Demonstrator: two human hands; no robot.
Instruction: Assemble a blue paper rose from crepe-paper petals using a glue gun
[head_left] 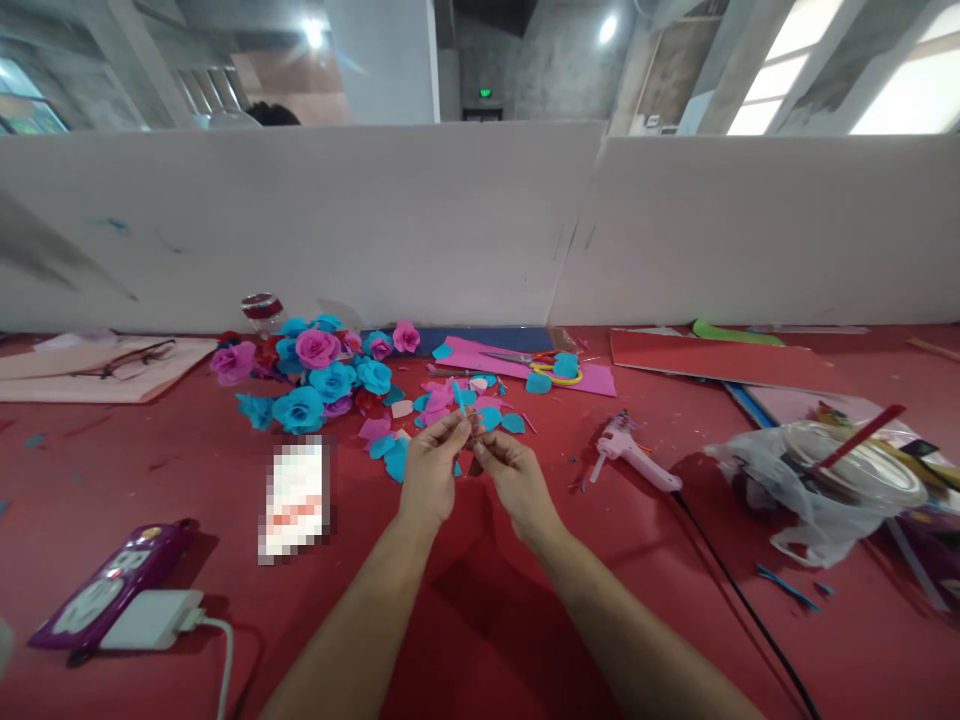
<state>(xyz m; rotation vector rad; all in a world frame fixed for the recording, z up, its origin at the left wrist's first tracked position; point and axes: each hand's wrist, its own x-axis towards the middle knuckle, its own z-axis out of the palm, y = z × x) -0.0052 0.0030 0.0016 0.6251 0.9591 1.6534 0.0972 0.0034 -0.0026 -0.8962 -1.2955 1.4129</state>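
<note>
My left hand (pixel 433 465) and my right hand (pixel 517 475) meet over the middle of the red table, fingertips nearly touching. A small, narrow blue paper piece (pixel 459 396) sticks up from the pinched fingers of the left hand. The right thumb and forefinger are pinched together beside it; what they grip is too small to make out. Loose blue petals (pixel 513 423) and pink petals (pixel 436 400) of paper lie scattered just beyond the hands. To the left stands a bunch of blue paper roses (pixel 298 410) and pink paper roses (pixel 318 349).
Yellow-handled scissors (pixel 566 376) rest on a pink paper sheet (pixel 600 381). A pink glue gun (pixel 637 458) with a black cord lies right. Farther right is a lidded tub (pixel 892 470) in a plastic bag. A purple power strip (pixel 112 590) holds a white charger (pixel 154 618).
</note>
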